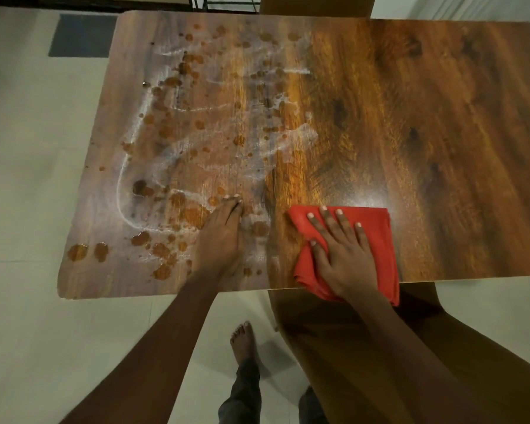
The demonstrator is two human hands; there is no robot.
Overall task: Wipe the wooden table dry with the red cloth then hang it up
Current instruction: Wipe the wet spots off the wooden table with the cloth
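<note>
Red cloth (pixel 377 240) lies folded at the near bench (pixel 441 133) edge, my right hand (pixel 343 255) flat on it, fingers spread, no grip closed. My left hand (pixel 224 240) rests open among water drops (pixel 178 209).

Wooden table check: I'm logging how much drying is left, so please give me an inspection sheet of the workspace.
Surface: wooden table; left half covered in water droplets and whitish smears, right half looks dry and glossy.
Job's things: red cloth, folded, lying flat near the front edge, one corner overhanging it.
Clutter: nothing seen on the table.
Grippers: right hand pressed flat on the cloth, fingers spread; left hand resting on the wet area, holding nothing.
Cables: nothing seen.
Surroundings: pale tiled floor, dark mat at the far left, chair under the front edge, bare foot below.
</note>
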